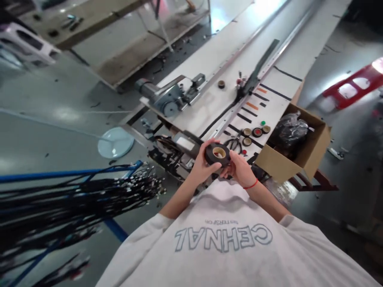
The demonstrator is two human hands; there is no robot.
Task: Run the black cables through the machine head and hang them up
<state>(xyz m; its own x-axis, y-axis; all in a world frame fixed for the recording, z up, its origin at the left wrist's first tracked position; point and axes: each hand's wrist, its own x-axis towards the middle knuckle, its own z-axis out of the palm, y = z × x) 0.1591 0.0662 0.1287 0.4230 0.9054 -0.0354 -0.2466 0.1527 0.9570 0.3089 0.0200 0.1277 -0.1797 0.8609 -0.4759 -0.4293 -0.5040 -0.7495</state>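
Observation:
A roll of black tape (211, 154) with a tan cardboard core is held up in front of my shirt. My left hand (202, 165) wraps round its left side, thumb along the lower edge. On the right, my right hand (240, 169), with a red string at the wrist, pinches the roll's edge; its lower fingers are partly hidden. Just beyond, on the bench (206, 113), lie a pair of scissors (236, 144) and several smaller tape rolls (247, 141). Short black and orange strips (252, 106) are lined up past them.
A cardboard box (277, 163) holding a black plastic bag stands at right. Left of the bench end is a motorised machine (170, 104). Bundles of black cables (119, 193) hang on a blue rack (68, 173). A white round lid-like disc (115, 142) lies on the floor.

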